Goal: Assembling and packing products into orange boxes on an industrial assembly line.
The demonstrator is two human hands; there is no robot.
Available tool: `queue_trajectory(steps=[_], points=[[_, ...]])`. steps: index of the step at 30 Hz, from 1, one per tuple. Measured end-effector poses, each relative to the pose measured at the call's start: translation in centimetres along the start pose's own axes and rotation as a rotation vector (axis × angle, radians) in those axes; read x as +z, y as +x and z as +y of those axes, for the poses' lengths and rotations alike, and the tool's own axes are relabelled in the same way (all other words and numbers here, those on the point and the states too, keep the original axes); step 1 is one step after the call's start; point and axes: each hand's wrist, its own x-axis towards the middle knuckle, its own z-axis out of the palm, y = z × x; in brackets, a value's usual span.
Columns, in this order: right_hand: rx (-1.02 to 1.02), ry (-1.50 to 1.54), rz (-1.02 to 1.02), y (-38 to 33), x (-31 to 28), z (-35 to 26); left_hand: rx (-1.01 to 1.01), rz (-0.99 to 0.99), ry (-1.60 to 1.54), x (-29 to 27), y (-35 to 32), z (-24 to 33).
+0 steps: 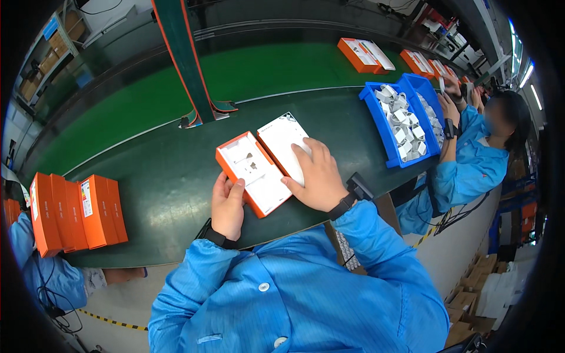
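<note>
A shallow orange box with a white insert (pixel 259 179) lies in front of me on the dark green table. Small cut-outs show in the insert's upper part. My left hand (pixel 228 206) grips this box at its near left side, the thumb over the rim. Against the box's right side lies a matching orange-edged half with a white top (pixel 281 136), dark print at its far corner. My right hand (pixel 321 176) rests across that white top, fingers spread and the thumb near the seam between the halves. What lies under the right palm is hidden.
Closed orange boxes (pixel 76 215) stand in a row at the left. Blue bins (pixel 391 159) at the right hold many white, coiled-looking pieces. A green upright post (pixel 191 65) rises at the table's far edge. Beyond, a green belt (pixel 282 65) carries open boxes (pixel 365 56). A co-worker (pixel 471 156) works at right.
</note>
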Motion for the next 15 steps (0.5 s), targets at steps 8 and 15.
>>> queue_trajectory(steps=[8, 15], points=[[0.131, -0.06, -0.064, 0.7, 0.0, -1.1, 0.06, -0.097, 0.225, -0.8, 2.2, -0.2], [0.08, -0.031, -0.034, 1.9, 0.9, 0.0, 0.37, 0.0, 0.546, -3.3, 1.8, -1.2]])
